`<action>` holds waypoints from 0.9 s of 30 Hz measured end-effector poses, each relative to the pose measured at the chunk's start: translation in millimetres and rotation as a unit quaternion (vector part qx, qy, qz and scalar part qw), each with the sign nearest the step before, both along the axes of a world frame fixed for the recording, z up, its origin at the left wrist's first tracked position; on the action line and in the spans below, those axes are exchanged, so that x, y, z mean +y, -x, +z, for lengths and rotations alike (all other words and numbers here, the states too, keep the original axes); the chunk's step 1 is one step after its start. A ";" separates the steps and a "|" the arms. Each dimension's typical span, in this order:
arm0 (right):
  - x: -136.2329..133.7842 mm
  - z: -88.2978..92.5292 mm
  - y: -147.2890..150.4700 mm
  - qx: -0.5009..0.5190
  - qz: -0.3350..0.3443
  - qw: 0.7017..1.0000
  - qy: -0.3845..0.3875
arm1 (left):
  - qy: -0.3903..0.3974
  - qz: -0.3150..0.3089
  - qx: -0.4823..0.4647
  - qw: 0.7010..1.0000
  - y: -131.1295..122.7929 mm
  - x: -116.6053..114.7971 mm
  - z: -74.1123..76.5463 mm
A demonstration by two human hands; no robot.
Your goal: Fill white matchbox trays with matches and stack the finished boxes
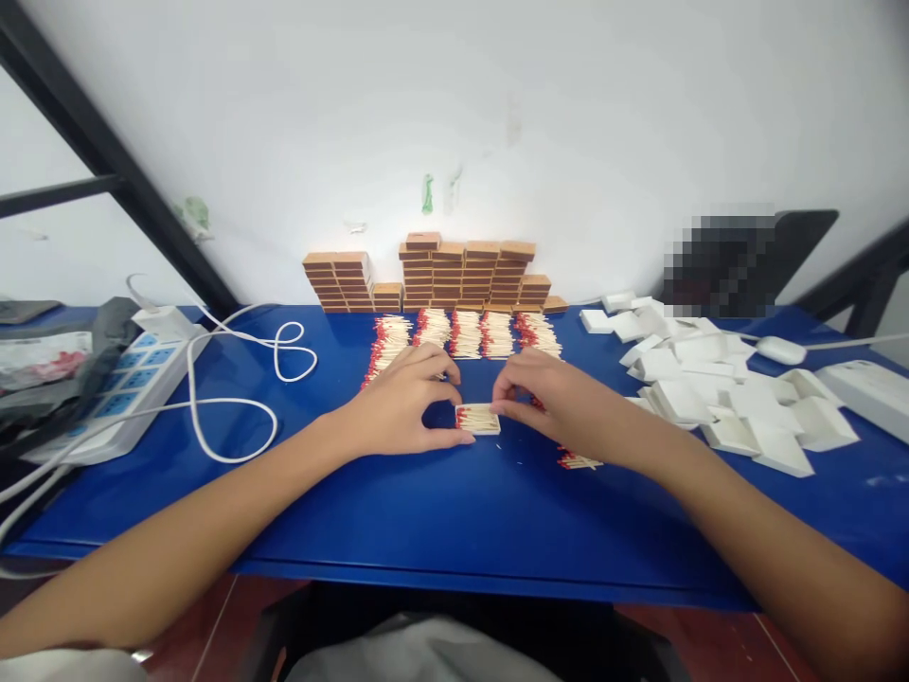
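Note:
A small white tray of red-tipped matches lies on the blue table between my hands. My left hand pinches its left end with thumb and fingers. My right hand pinches its right end, fingers curled. A few loose matches lie under my right wrist. Rows of red-tipped matches lie just beyond my hands. Stacks of brown matchboxes stand against the wall.
A heap of empty white box trays covers the right side. A white power strip with looping white cables lies at the left. A white mouse sits at the far right.

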State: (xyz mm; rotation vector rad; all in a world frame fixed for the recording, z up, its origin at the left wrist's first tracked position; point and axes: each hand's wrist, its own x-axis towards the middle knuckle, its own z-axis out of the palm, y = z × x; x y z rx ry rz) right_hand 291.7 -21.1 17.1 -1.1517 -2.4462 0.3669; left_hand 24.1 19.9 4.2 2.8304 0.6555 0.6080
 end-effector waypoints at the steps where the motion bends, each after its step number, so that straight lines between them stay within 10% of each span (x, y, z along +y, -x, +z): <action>1: -0.8 -2.0 3.4 -0.003 0.001 1.000 0.003 | 0.004 0.000 -0.002 1.000 0.7 1.1 0.0; 27: -8.8 -11.2 17.4 0.085 0.130 0.988 0.007 | 0.025 -0.022 -0.023 0.999 -0.4 5.9 -4.5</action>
